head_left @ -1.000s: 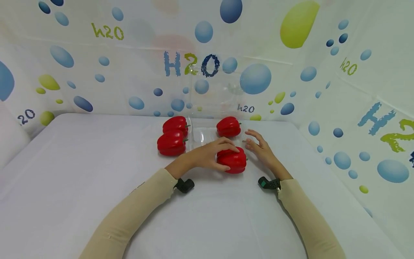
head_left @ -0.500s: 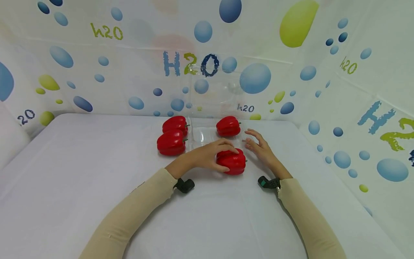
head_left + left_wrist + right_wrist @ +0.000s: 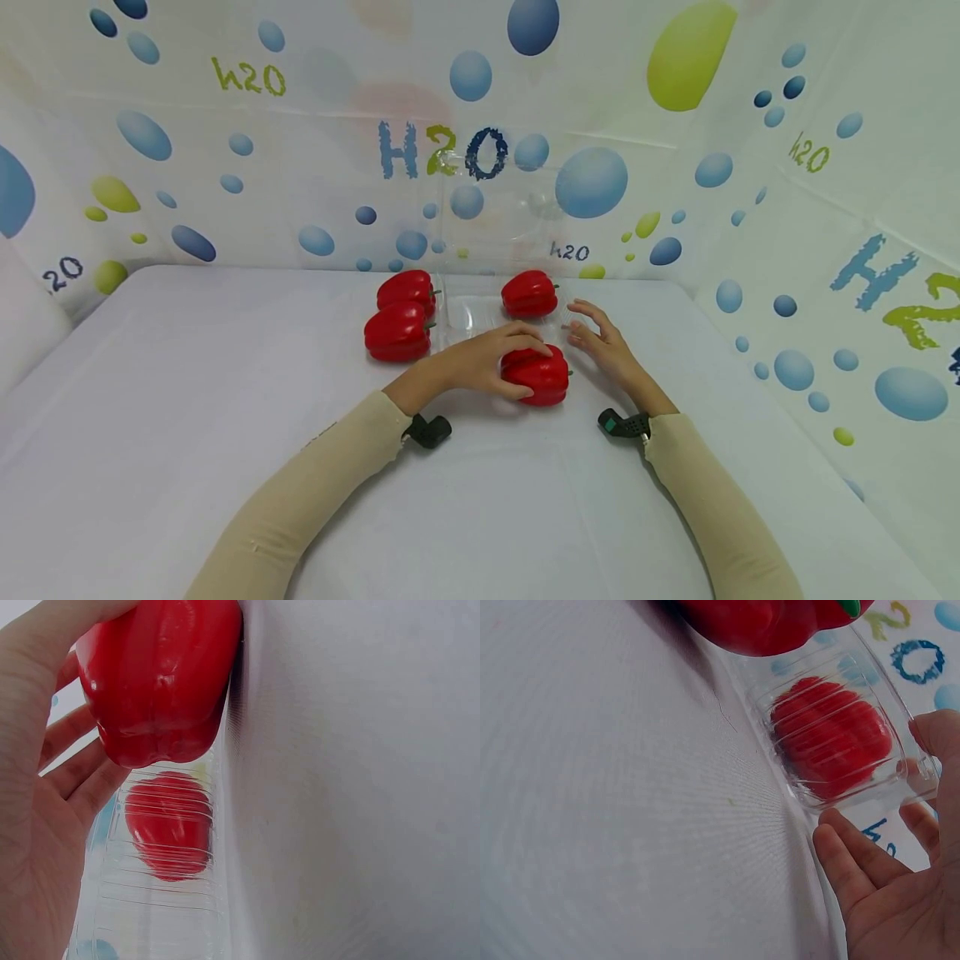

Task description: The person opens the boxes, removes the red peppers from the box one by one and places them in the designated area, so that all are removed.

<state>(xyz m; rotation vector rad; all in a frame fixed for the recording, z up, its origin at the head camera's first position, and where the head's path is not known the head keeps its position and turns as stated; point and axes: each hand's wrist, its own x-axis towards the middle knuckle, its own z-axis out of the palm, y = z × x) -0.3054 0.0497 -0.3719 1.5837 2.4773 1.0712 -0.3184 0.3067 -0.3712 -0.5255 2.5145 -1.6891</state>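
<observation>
My left hand (image 3: 480, 360) grips a red bell pepper (image 3: 546, 382) from its left side, fingers over the top and thumb along the near side. This pepper sits low over the table, just in front of a clear plastic clamshell container (image 3: 459, 313). Inside the container, at its back right, lies another red bell pepper (image 3: 832, 735), visible through the ribbed wall. At the container's right rim, my right hand (image 3: 606, 346) holds the edge between thumb and forefinger. Its other fingers (image 3: 862, 862) stretch out loosely beside the wall in the right wrist view.
Two more red bell peppers (image 3: 397, 332) lie on the white-covered table (image 3: 225, 375) left of the container, one behind the other. The container's transparent lid (image 3: 495, 212) stands raised at the back, before a sheet (image 3: 300, 167) printed with blue and green spots.
The bell pepper in my left hand has shifted very slightly toward me. My right hand and the other peppers stay where they were.
</observation>
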